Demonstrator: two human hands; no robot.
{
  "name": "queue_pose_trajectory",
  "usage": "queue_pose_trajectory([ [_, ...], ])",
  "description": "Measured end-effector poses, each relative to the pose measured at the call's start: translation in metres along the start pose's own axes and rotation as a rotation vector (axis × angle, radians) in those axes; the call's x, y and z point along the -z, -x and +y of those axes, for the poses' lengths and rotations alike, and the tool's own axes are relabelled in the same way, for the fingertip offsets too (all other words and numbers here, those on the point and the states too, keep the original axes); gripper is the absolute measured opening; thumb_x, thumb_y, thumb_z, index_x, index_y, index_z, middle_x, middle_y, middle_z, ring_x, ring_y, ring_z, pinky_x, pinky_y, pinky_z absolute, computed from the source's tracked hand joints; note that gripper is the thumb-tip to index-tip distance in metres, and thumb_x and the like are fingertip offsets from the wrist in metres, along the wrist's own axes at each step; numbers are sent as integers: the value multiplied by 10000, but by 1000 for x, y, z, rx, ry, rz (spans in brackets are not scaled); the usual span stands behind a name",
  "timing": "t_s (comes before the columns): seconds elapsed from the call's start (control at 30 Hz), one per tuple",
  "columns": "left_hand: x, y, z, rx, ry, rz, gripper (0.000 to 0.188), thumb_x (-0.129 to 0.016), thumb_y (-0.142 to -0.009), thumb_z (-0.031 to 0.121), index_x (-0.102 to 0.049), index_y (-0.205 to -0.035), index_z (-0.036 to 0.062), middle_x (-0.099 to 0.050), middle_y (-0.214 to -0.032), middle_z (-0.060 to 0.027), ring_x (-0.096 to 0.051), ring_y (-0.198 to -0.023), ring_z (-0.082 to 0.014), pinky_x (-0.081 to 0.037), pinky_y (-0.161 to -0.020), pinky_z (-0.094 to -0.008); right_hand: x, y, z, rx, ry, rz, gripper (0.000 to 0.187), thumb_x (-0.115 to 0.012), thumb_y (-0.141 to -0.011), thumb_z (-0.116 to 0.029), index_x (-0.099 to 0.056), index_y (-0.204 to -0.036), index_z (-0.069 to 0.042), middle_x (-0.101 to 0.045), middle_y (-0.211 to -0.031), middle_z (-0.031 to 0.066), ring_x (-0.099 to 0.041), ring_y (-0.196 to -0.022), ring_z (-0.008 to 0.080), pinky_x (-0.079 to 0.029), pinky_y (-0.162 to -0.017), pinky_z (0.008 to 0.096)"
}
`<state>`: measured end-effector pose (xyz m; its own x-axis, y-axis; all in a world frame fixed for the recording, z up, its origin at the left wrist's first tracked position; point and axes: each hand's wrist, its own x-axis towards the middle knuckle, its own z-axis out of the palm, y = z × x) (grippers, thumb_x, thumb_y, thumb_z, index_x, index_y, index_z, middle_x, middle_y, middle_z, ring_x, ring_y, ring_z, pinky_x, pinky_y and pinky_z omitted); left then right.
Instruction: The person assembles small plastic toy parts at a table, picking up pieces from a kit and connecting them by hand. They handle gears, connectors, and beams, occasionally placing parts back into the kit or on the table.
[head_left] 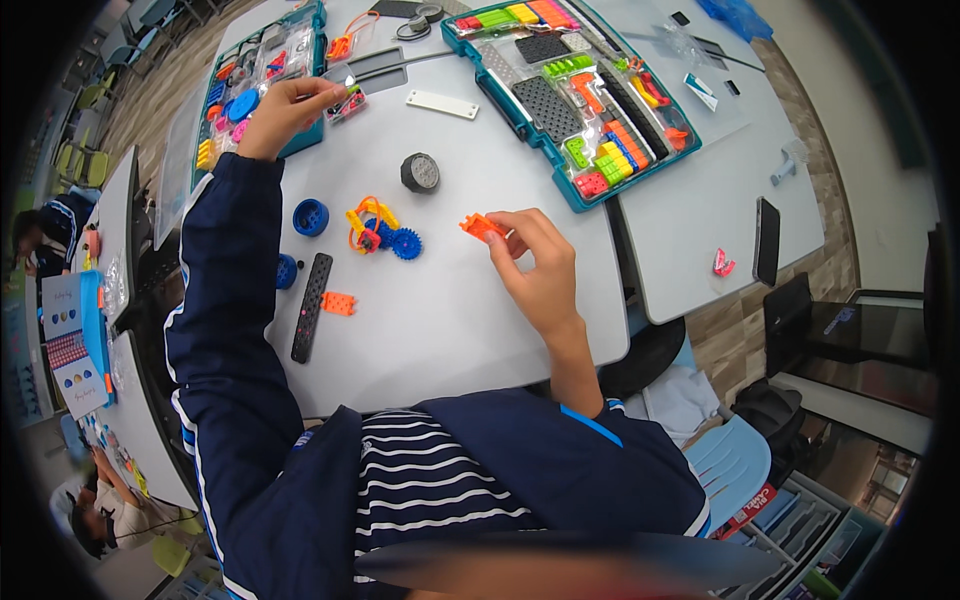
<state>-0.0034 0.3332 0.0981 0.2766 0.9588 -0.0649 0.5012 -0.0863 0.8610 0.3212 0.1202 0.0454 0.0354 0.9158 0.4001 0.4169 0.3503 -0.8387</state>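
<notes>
My left hand [285,115] is stretched out beside the left parts case, its fingers pinched on a small clear bag [347,105] with red and dark pieces inside. Between thumb and fingers of my right hand [538,262] is an orange building plate [480,227] with notched ends, held above the table. A similar orange plate [339,304] lies near a black perforated beam [312,308]. At mid-table sits a small assembly [372,228] of yellow, orange and pink pieces with blue gears. Around it are a blue wheel hub [311,217] and a dark grey tyre [420,173].
An open teal case [575,195] full of sorted building pieces spans the back right. Another parts case [305,135] is at the back left. A white strip [442,104] lies between them. On the right-hand table are a phone [766,241] and a pink piece [722,263].
</notes>
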Motion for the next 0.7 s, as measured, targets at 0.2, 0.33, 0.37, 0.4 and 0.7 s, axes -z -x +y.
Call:
queue_pose_trajectory([
  [0.2, 20, -28, -24, -325, -393, 341, 319, -803, -878, 336, -790, -993, 39, -687, -790, -35, -615, -719, -120, -479, -657, -287, -3, 1, -3, -9, 3, -28, 200, -724, -873, 2, -719, -1070, -32, -674, -898, 84, -620, -657, 165, -505, -619, 288],
  [0.33, 43, -81, -43, -217, -809, 690, 267, -816, -822, 355, -820, -939, 114, -700, -941, -86, -672, -946, -297, -542, -834, -405, -2, 1, -5, -2, 40, -51, 201, -719, -873, 20, -731, -1069, -21, -686, -906, 80, -626, -672, 134, -498, -626, 264],
  [0.37, 35, -98, -47, -146, -656, 785, 202, -803, -770, 255, -816, -856, 72, -728, -821, -192, -702, -849, -355, -558, -799, -441, -2, 1, -5, -4, 56, -50, 197, -715, -876, 23, -737, -1068, -17, -693, -910, 78, -629, -677, 119, -494, -626, 252],
  [0.4, 32, -108, -52, -280, -751, 884, 187, -799, -753, 278, -817, -818, 104, -698, -820, -197, -664, -951, -375, -536, -853, -459, -3, 1, -5, -10, 58, -56, 200, -718, -875, 20, -732, -1070, -18, -687, -910, 79, -627, -677, 131, -498, -632, 264],
  [0.7, 22, -159, -73, -179, -1127, 740, 122, -852, -749, 262, -799, -755, 151, -633, -1043, -52, -586, -1111, -266, -564, -904, -401, 0, -1, -3, -45, 74, -58, 193, -715, -881, 10, -733, -1071, -15, -688, -914, 79, -622, -680, 130, -499, -635, 265],
])
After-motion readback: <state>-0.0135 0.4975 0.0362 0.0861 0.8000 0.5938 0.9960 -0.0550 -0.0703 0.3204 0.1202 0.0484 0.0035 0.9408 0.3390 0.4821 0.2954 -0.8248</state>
